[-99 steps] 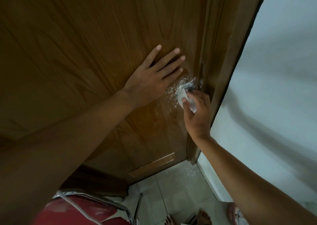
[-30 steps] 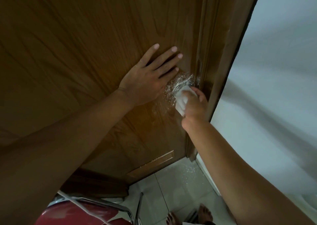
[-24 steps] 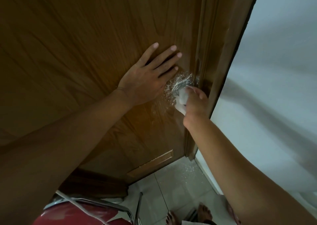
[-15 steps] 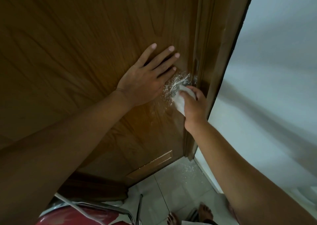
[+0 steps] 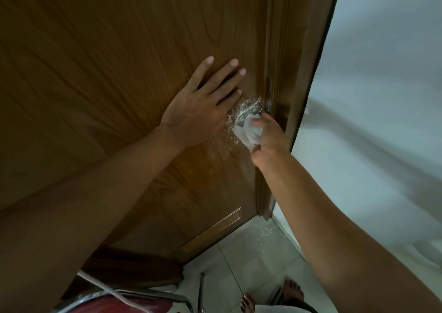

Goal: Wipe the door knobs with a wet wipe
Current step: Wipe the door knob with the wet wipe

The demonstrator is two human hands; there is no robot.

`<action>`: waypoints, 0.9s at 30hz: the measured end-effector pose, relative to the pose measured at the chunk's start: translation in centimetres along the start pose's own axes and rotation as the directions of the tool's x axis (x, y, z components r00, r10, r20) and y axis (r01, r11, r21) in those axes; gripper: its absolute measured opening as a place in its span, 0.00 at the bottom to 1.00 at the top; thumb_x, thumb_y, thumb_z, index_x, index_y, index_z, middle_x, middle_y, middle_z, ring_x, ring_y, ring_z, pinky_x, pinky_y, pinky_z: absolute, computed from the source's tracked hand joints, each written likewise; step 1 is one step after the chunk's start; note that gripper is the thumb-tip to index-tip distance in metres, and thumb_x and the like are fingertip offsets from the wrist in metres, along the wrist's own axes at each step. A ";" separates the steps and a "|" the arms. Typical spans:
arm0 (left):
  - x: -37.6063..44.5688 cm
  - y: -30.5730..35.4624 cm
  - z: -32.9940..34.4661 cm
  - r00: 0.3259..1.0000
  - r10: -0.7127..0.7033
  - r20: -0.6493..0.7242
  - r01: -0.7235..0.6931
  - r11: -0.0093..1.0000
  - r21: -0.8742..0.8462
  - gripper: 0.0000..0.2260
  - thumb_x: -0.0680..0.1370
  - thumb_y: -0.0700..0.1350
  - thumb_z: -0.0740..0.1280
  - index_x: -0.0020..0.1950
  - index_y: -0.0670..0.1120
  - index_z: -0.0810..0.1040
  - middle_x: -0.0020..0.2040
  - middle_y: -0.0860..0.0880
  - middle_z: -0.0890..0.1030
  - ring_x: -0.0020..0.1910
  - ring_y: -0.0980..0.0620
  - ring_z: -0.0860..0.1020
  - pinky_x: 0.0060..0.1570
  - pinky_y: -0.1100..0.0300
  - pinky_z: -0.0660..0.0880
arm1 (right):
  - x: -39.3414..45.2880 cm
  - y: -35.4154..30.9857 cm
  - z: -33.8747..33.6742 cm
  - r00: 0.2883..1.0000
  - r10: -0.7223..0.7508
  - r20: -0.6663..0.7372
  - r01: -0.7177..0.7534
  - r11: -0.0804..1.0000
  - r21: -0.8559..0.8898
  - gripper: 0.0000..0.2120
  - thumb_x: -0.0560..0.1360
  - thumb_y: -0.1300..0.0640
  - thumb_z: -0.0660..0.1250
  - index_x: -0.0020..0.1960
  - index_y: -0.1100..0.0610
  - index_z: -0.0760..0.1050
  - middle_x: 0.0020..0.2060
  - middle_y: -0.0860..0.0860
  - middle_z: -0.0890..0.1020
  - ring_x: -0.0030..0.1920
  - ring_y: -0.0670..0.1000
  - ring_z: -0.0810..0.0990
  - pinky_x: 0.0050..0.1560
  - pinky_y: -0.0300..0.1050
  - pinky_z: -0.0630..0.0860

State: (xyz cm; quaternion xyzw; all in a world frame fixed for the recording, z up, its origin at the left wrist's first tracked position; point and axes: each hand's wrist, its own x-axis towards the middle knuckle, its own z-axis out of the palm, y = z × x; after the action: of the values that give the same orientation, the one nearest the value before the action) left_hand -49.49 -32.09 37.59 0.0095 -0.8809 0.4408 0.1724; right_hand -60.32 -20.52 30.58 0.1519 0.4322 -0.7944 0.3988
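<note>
Head view: left hand (image 5: 198, 119) flat on door (image 5: 119, 73); right hand (image 5: 269, 140) clutches wipe (image 5: 246, 133) near jamb (image 5: 294, 73).

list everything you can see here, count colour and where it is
door: one, brown wood grain, fills the left and centre
door frame: one, brown, right of the door
door knob: one, silvery, near the door's right edge, mostly covered by the wipe
wet wipe: one, white, pressed on the knob
white specks: many, on the door around the knob and on the floor
wall: one, pale grey, right
floor tiles: several, pale, bottom
chair: one, red seat with metal frame, bottom left
feet: two, bare, bottom
left hand: flat on the door
right hand: gripping the wipe
</note>
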 end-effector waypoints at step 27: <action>0.0 -0.2 -0.1 1.000 0.007 -0.019 -0.007 1.000 -0.009 0.21 0.85 0.51 0.53 0.75 0.46 0.71 0.82 0.42 0.58 0.81 0.40 0.54 0.77 0.37 0.44 | 1.6 3.5 -3.6 0.519 -0.723 0.457 0.721 0.083 -0.688 0.13 0.74 0.57 0.74 0.58 0.54 0.78 0.59 0.54 0.74 0.53 0.46 0.76 0.47 0.28 0.78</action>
State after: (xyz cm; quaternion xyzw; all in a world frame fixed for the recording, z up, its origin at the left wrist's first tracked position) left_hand -49.44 -32.08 37.79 0.0015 -0.8813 0.4372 0.1792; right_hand -59.02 -19.56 25.56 -0.2857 0.7638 -0.5782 -0.0256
